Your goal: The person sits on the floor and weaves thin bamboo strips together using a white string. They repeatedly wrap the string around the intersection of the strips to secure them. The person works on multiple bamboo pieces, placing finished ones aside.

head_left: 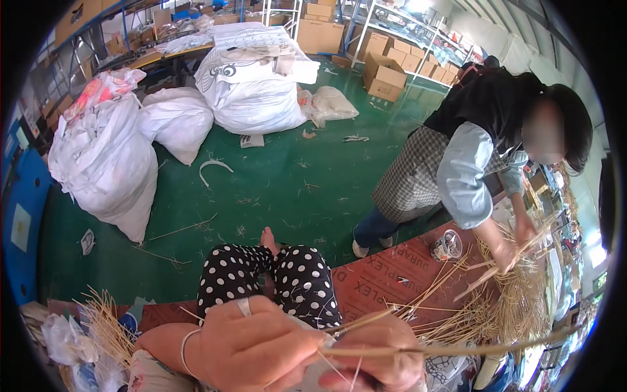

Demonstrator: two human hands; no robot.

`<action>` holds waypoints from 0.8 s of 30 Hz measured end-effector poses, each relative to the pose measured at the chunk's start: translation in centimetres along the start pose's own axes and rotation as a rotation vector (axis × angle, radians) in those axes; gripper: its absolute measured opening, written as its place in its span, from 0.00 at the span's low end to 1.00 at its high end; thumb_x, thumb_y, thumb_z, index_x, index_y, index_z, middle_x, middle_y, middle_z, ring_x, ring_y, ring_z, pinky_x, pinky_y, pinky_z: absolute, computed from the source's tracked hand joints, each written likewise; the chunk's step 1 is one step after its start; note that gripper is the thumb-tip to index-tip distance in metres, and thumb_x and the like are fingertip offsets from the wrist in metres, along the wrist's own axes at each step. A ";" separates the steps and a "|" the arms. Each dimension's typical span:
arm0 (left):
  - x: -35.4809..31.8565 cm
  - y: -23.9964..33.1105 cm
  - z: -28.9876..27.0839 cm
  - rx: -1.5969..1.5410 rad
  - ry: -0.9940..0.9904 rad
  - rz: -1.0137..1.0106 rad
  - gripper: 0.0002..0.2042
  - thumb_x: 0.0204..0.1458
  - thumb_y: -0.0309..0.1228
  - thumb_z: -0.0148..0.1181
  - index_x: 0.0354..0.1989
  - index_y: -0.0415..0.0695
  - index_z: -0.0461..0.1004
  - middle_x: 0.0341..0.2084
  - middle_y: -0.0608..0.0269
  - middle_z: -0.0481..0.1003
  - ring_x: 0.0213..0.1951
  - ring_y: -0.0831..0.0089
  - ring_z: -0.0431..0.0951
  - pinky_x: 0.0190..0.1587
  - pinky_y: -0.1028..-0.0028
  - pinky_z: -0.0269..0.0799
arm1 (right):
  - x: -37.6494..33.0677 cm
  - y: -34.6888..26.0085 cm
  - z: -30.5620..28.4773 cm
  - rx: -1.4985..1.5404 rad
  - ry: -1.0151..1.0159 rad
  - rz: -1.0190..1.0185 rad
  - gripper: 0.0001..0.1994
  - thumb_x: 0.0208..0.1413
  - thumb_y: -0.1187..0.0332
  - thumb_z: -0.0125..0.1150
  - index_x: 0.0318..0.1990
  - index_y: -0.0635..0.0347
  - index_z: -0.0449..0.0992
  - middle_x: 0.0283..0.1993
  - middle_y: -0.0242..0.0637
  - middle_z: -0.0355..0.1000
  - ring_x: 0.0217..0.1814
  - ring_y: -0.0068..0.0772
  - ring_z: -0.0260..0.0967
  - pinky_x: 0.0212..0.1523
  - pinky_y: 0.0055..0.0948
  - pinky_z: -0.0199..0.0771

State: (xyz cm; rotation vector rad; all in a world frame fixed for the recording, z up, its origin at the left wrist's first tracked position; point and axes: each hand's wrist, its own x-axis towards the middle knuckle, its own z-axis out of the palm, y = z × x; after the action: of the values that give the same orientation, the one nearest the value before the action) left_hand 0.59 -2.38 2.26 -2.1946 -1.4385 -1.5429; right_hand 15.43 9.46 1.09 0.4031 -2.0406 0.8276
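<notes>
Lower centre: left hand [258,340] pinches straw [457,351]; right hand [385,346], grip unclear. Apparently binding; white thread [357,372] next needs tightening.

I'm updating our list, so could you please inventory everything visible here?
held stalk: at least one, tan, bottom
loose stalks: many, tan, lower right
board: one, red, lower right
cup: one, clear, on board
sacks: at least three, white, left
boxes: many, brown, background
racks: several, white, background
floor: one, green, middle
clutter: uncountable, mixed, edges
worker: one, black top, right
trousers: one pair, dotted black, lower middle
foot: one, bare, middle
left hand: one, bare, bottom
right hand: one, bare, bottom
</notes>
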 end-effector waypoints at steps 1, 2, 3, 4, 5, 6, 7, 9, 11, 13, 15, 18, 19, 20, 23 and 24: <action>0.4 0.2 0.2 -0.015 0.004 0.021 0.11 0.36 0.19 0.56 0.33 0.35 0.70 0.19 0.62 0.71 0.16 0.74 0.70 0.19 0.78 0.65 | -0.8 0.8 1.7 0.035 0.136 -0.027 0.08 0.48 0.71 0.57 0.34 0.66 0.70 0.24 0.41 0.68 0.17 0.33 0.64 0.17 0.27 0.65; 0.5 0.4 0.1 -0.011 0.014 0.026 0.11 0.37 0.19 0.56 0.33 0.35 0.70 0.19 0.62 0.71 0.16 0.73 0.70 0.19 0.78 0.65 | -0.7 0.8 1.8 0.036 0.141 0.008 0.08 0.47 0.72 0.58 0.34 0.66 0.70 0.24 0.41 0.69 0.18 0.33 0.65 0.17 0.27 0.65; 0.6 0.3 0.0 0.001 0.004 0.023 0.12 0.35 0.18 0.56 0.32 0.35 0.70 0.19 0.61 0.71 0.16 0.72 0.70 0.19 0.78 0.66 | -0.7 0.8 1.9 0.035 0.146 0.042 0.08 0.46 0.73 0.58 0.34 0.66 0.70 0.24 0.41 0.69 0.18 0.33 0.65 0.18 0.26 0.65; 0.6 0.1 0.1 0.012 0.021 0.022 0.12 0.35 0.18 0.56 0.32 0.35 0.70 0.19 0.60 0.71 0.16 0.72 0.70 0.19 0.78 0.65 | -0.7 0.9 2.0 0.035 0.150 0.074 0.09 0.44 0.74 0.59 0.34 0.65 0.71 0.24 0.40 0.69 0.19 0.33 0.66 0.18 0.26 0.65; 0.4 -0.1 0.3 0.035 0.038 0.013 0.12 0.34 0.18 0.57 0.32 0.35 0.70 0.18 0.60 0.71 0.16 0.72 0.69 0.19 0.77 0.65 | 0.0 0.5 1.8 -0.008 0.100 0.166 0.07 0.42 0.75 0.59 0.32 0.63 0.71 0.24 0.38 0.69 0.19 0.32 0.66 0.20 0.25 0.65; 0.2 -0.5 0.6 0.057 0.055 0.004 0.12 0.34 0.17 0.57 0.32 0.35 0.70 0.18 0.60 0.70 0.15 0.71 0.69 0.19 0.77 0.65 | 0.4 0.4 1.7 -0.051 0.048 0.257 0.06 0.40 0.76 0.60 0.29 0.61 0.72 0.23 0.35 0.70 0.20 0.31 0.67 0.22 0.25 0.65; 0.0 -1.0 0.9 0.080 0.092 0.014 0.12 0.33 0.18 0.58 0.32 0.35 0.70 0.18 0.61 0.70 0.15 0.71 0.68 0.17 0.76 0.62 | 0.2 1.2 2.3 -0.070 0.111 0.222 0.11 0.36 0.80 0.59 0.31 0.60 0.72 0.24 0.36 0.70 0.22 0.34 0.68 0.23 0.26 0.67; -0.5 -2.5 2.0 0.103 0.163 0.044 0.13 0.33 0.18 0.60 0.31 0.35 0.69 0.17 0.61 0.70 0.14 0.69 0.66 0.14 0.73 0.57 | -0.4 2.4 3.3 -0.124 0.179 0.277 0.10 0.38 0.81 0.57 0.31 0.61 0.72 0.24 0.36 0.70 0.22 0.33 0.68 0.23 0.26 0.67; -1.0 -3.8 2.6 0.181 0.105 -0.008 0.12 0.33 0.19 0.60 0.30 0.36 0.69 0.15 0.61 0.68 0.14 0.68 0.65 0.15 0.72 0.58 | -1.5 3.9 4.0 -0.082 0.233 0.379 0.09 0.40 0.84 0.54 0.30 0.62 0.70 0.26 0.36 0.70 0.24 0.30 0.68 0.24 0.24 0.67; -2.1 -5.9 3.5 0.200 0.071 -0.060 0.10 0.36 0.19 0.58 0.30 0.37 0.69 0.16 0.59 0.67 0.14 0.65 0.65 0.16 0.71 0.57 | -3.1 5.9 5.1 0.054 0.265 0.574 0.08 0.44 0.86 0.51 0.30 0.64 0.68 0.27 0.34 0.70 0.27 0.21 0.65 0.26 0.20 0.66; -2.7 -7.1 4.2 0.213 0.100 -0.089 0.08 0.40 0.18 0.56 0.30 0.38 0.69 0.15 0.59 0.67 0.14 0.64 0.65 0.18 0.69 0.58 | -3.6 6.8 5.9 0.143 0.297 0.680 0.06 0.46 0.85 0.52 0.29 0.63 0.68 0.26 0.32 0.69 0.26 0.17 0.63 0.25 0.18 0.65; -2.6 -7.5 4.0 0.202 0.119 -0.085 0.08 0.39 0.18 0.55 0.30 0.40 0.69 0.13 0.61 0.66 0.13 0.64 0.64 0.18 0.69 0.58 | -2.8 5.9 5.6 0.175 0.303 0.721 0.04 0.45 0.81 0.57 0.29 0.63 0.70 0.24 0.32 0.68 0.24 0.18 0.62 0.25 0.19 0.64; -2.5 -7.4 3.8 0.213 0.144 -0.095 0.08 0.39 0.17 0.55 0.30 0.41 0.69 0.12 0.62 0.66 0.13 0.65 0.64 0.18 0.70 0.58 | -1.9 5.2 5.1 0.167 0.304 0.744 0.04 0.45 0.78 0.59 0.29 0.63 0.71 0.23 0.32 0.67 0.23 0.19 0.61 0.25 0.20 0.64; -2.3 -7.3 3.6 0.216 0.140 -0.101 0.08 0.38 0.17 0.55 0.29 0.41 0.69 0.12 0.62 0.65 0.13 0.65 0.64 0.18 0.70 0.58 | -1.3 4.5 4.4 0.173 0.147 0.629 0.04 0.45 0.77 0.59 0.27 0.64 0.70 0.24 0.33 0.68 0.24 0.22 0.63 0.25 0.21 0.64; -1.6 -6.3 2.8 0.197 0.097 -0.101 0.08 0.37 0.17 0.56 0.27 0.40 0.69 0.12 0.63 0.65 0.13 0.67 0.63 0.18 0.72 0.57 | -0.3 2.2 2.7 0.492 -0.116 0.437 0.06 0.45 0.73 0.59 0.24 0.66 0.69 0.25 0.39 0.69 0.26 0.32 0.67 0.25 0.27 0.66; -1.2 -5.6 2.6 0.175 0.088 -0.078 0.07 0.36 0.17 0.56 0.27 0.39 0.69 0.12 0.63 0.65 0.12 0.68 0.62 0.17 0.72 0.56 | -0.3 1.5 2.6 0.806 -0.074 0.458 0.07 0.45 0.72 0.58 0.24 0.67 0.70 0.25 0.41 0.69 0.26 0.37 0.67 0.25 0.29 0.66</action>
State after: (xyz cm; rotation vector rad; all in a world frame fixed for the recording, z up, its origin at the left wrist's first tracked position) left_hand -1.77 1.31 -2.20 -1.9702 -1.5835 -1.4548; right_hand 13.22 8.76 -0.74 0.4012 -1.8081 1.9502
